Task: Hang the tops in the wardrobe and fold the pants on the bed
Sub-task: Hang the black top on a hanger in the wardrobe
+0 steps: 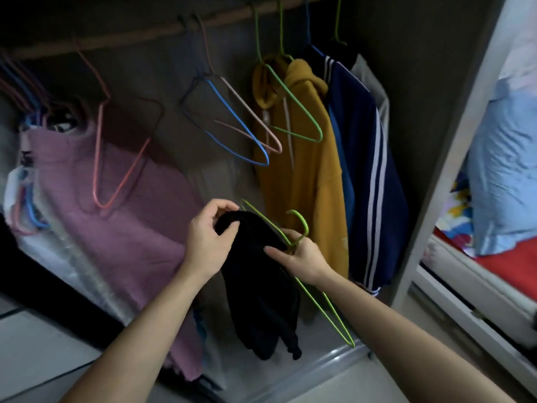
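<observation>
A black top (258, 289) hangs between my hands in front of the open wardrobe. My left hand (207, 239) pinches its upper edge over one end of a green wire hanger (325, 309). My right hand (302, 257) grips that hanger just below its hook and touches the black cloth. The hanger's other arm slants down to the right, bare. Above runs the wardrobe rail (162, 30).
On the rail hang a mustard hoodie (308, 175), a navy striped jacket (369, 181), a mauve top (122, 228) and several bare hangers, one blue (232, 117), one pink (98, 158). The wardrobe's side panel (453, 158) stands right. Beyond it is the bed (499, 266).
</observation>
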